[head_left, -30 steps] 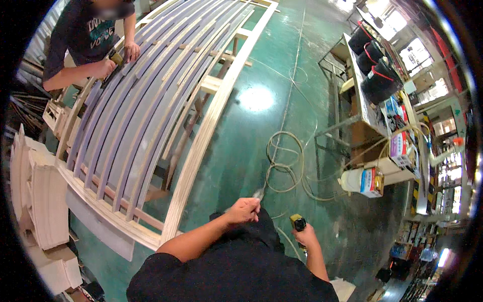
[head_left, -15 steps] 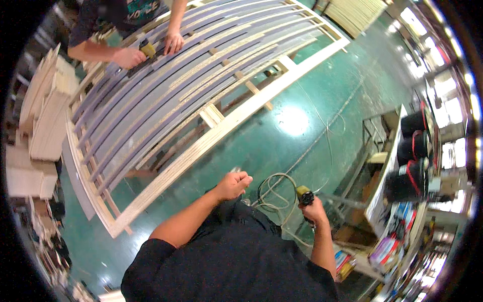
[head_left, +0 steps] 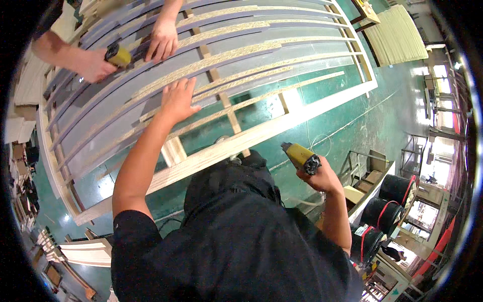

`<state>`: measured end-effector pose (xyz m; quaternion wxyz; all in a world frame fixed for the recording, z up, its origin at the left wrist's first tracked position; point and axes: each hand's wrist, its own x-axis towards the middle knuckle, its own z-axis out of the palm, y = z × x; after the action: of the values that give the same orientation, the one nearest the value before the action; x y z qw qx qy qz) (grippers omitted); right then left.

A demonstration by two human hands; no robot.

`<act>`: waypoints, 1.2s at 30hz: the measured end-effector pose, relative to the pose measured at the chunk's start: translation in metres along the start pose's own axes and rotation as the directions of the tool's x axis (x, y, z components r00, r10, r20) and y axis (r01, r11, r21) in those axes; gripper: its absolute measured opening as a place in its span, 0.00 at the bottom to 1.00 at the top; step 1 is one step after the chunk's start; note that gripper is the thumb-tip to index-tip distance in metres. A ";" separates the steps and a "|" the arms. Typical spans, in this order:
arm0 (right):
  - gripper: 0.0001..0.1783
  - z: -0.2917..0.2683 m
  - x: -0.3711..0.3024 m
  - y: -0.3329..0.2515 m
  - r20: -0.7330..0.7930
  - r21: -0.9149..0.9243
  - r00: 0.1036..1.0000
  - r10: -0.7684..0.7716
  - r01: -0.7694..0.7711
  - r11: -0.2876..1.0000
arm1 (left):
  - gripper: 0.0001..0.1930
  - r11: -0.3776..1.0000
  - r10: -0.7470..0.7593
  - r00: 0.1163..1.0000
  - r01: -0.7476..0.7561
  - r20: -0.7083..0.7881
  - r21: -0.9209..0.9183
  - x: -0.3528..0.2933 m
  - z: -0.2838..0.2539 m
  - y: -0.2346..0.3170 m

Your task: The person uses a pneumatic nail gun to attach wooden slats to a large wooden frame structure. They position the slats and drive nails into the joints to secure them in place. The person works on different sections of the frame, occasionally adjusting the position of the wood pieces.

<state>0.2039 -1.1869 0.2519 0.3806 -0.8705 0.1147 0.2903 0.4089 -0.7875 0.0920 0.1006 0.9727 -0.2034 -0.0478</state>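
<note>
My left hand [head_left: 177, 100] is open, its fingers spread over the thin chipboard strips [head_left: 201, 65] that run along the large wooden frame [head_left: 241, 142]. In my right hand [head_left: 326, 177] is a yellow and black nail gun [head_left: 303, 157], held off the frame's near rail with its nose pointing to the far left. The strips lie beside long purple-grey curved slats [head_left: 146, 85] over a grey sheet. My right fingers are partly hidden behind the gun's body.
Across the frame, a co-worker's hand [head_left: 94, 65] grips another yellow nail gun [head_left: 118, 55]; their other hand [head_left: 163, 40] rests on a slat. Stacked boards [head_left: 395, 38] stand at the far right. Black drums [head_left: 378, 214] line the right side, and a thin hose [head_left: 322, 143] lies on the floor.
I have moved up against the frame. My left hand has gone from closed near my body to spread over the strips. The nail gun in my right hand has been raised and turned leftward.
</note>
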 end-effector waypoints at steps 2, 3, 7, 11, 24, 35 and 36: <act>0.23 -0.029 0.031 -0.012 0.054 0.029 0.996 -0.074 0.073 0.997 | 0.45 0.998 -0.066 0.977 0.063 0.203 0.023 0.021 0.001 0.013; 0.22 -0.041 0.045 -0.017 0.078 0.024 0.991 -0.108 0.106 0.994 | 0.39 0.999 -0.052 0.983 0.053 0.174 -0.004 0.024 0.010 0.013; 0.21 -0.077 0.092 -0.014 0.203 0.065 0.930 -0.308 0.301 0.952 | 0.24 0.997 -0.066 0.988 0.070 0.143 -0.019 0.029 0.023 0.017; 0.22 -0.109 0.129 -0.012 0.351 0.092 0.862 -0.367 0.359 0.929 | 0.20 0.991 -0.123 0.983 0.129 0.138 -0.034 0.030 0.020 0.023; 0.26 -0.168 0.193 -0.058 0.571 -0.090 0.686 -0.452 0.599 0.796 | 0.26 0.960 -0.264 0.955 0.274 0.138 -0.060 0.007 0.007 0.022; 0.26 -0.011 0.215 -0.236 0.746 -0.281 0.528 -0.405 0.802 0.528 | 0.26 0.907 -0.293 0.944 0.325 0.152 -0.269 -0.125 0.001 -0.135; 0.28 0.017 0.224 -0.250 0.766 -0.258 0.526 -0.368 0.777 0.575 | 0.26 0.891 -0.276 0.949 0.313 0.154 -0.330 -0.130 0.008 -0.142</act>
<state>0.4827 -0.9986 0.2590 0.1899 -0.7701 -0.4264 0.4348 0.3437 -0.6083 0.0607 0.2528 0.9550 -0.0469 -0.1480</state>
